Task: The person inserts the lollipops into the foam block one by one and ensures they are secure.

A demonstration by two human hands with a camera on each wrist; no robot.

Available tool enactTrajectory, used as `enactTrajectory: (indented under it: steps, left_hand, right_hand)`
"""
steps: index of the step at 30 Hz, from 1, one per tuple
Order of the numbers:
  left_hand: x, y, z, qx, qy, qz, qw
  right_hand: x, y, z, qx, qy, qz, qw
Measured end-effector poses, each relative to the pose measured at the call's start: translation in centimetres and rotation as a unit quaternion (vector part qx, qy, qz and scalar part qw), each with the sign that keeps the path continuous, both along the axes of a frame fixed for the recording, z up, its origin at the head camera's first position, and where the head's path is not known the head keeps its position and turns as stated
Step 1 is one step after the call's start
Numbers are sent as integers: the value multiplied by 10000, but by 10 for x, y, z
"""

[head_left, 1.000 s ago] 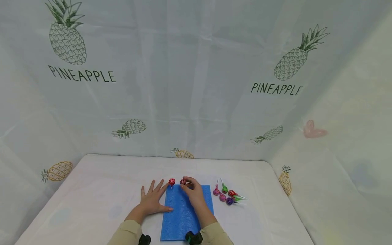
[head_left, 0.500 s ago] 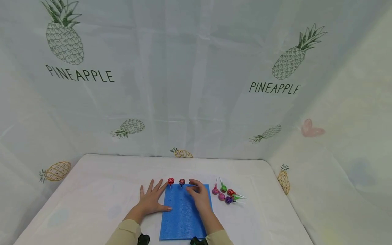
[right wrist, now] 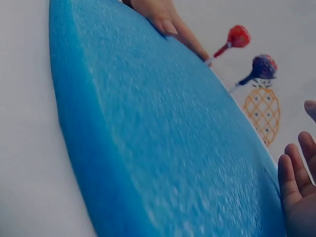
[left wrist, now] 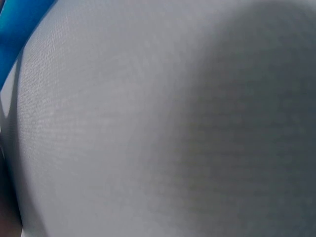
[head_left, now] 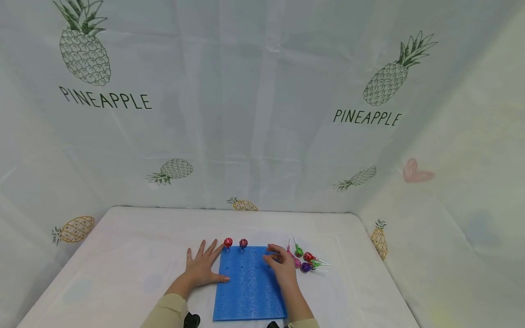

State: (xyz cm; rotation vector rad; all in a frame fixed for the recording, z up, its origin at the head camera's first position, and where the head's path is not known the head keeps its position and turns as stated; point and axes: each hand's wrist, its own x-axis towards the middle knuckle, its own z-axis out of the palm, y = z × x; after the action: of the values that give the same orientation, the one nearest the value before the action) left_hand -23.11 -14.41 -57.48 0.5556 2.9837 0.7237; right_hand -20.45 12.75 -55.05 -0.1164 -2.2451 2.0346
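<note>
A blue foam board [head_left: 248,287] lies on the white table. Two lollipops stand upright in its far edge: a red one [head_left: 228,241] at the left corner and a purple-red one [head_left: 244,243] beside it. My left hand [head_left: 201,269], fingers spread, rests at the board's left edge with the thumb on top. Over the board's right edge is my right hand [head_left: 284,266], fingers loosely bent and holding nothing; the right wrist view shows its fingers [right wrist: 291,173] apart. Several wrapped lollipops lie just right of it, including a green one [head_left: 299,251] and a purple one [head_left: 305,267]; the hand partly hides a pink one [head_left: 297,263].
The white table [head_left: 143,246] spreads out on both sides of the board. Behind it hangs a pale cloth [head_left: 262,114] printed with pineapples. The left wrist view holds mostly white cloth, with the board's blue corner [left wrist: 17,29] at top left.
My right hand has let go of the purple-red lollipop, which stays upright in the board, and has moved right toward the loose lollipops. My left hand has stayed put.
</note>
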Motion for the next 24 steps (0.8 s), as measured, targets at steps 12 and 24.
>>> enactTrajectory:
  steps: [12,24]
  left_hand:
    - [-6,0,-12,-191,27,119,9997]
    - [-3,2,-3,-156,-65,138,9998]
  right_hand:
    - [10,24,-6,-12,-391,-507,9979]
    - [16,42,-16,-88,-413,-974,9944]
